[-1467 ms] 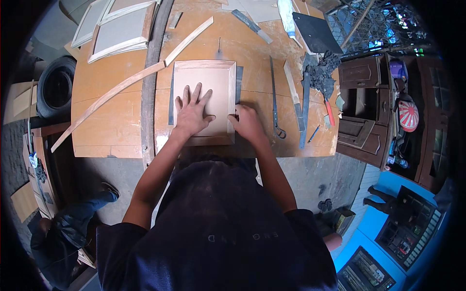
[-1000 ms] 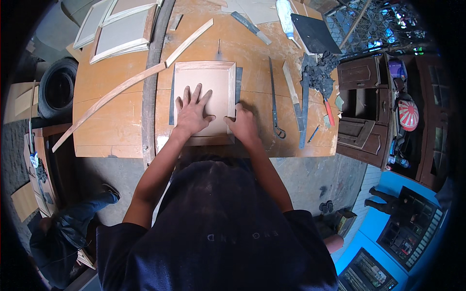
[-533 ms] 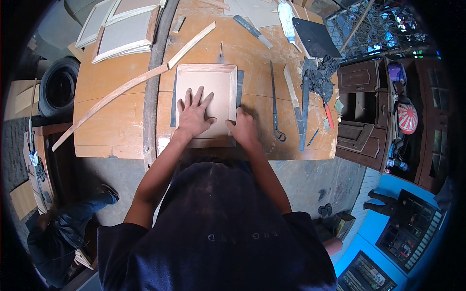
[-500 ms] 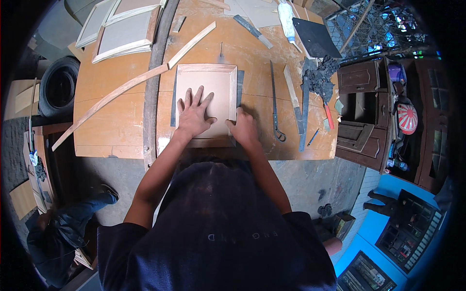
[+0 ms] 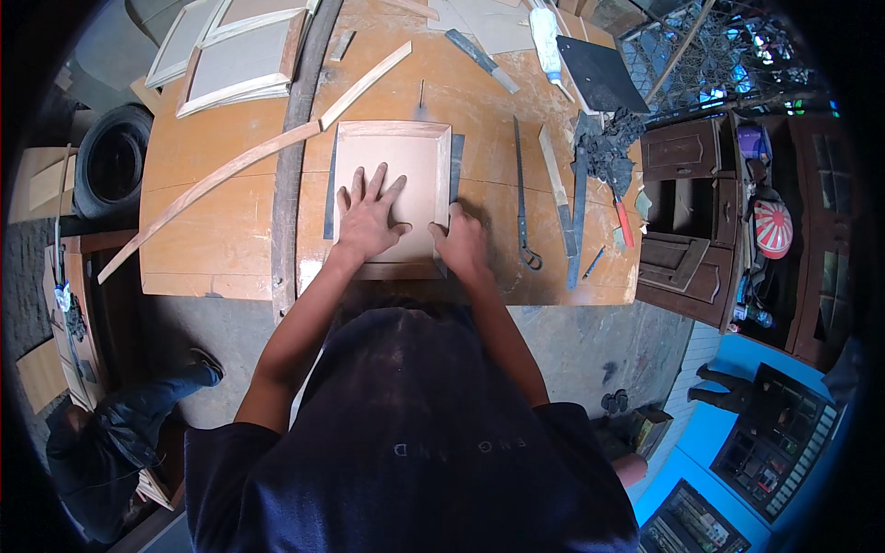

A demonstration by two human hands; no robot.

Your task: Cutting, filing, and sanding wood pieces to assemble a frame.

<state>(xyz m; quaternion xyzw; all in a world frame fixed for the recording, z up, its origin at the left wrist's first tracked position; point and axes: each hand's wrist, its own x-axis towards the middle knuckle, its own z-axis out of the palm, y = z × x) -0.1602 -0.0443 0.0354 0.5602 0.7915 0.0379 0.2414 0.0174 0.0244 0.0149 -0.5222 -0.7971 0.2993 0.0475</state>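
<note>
My left hand [image 5: 369, 221] lies spread on the pale framed wooden panel [image 5: 410, 161], fingers apart, holding nothing. My right hand [image 5: 461, 238] grips that panel's right edge, thumb on the frame and fingers curled at the outside. Dark strips [image 5: 457, 161] stick out from beneath both sides of the panel. To its right are a long dark saw [image 5: 522, 203] with a looped handle, light and dark strips [image 5: 558, 180], a pencil [image 5: 593, 263] and a red-handled tool [image 5: 622, 219].
Framed panels [image 5: 241, 64], a long moulding [image 5: 198, 189] and a rough batten [image 5: 295, 147] occupy the worktable [image 5: 207, 258]. A white bottle [image 5: 545, 46] lies at the back. A tyre [image 5: 109, 161] and another person [image 5: 101, 461] are at left; dark cabinets [image 5: 687, 276] stand at right.
The view has shifted a little. My right thumb has moved slightly at the panel's edge; my left hand stays spread on the panel.
</note>
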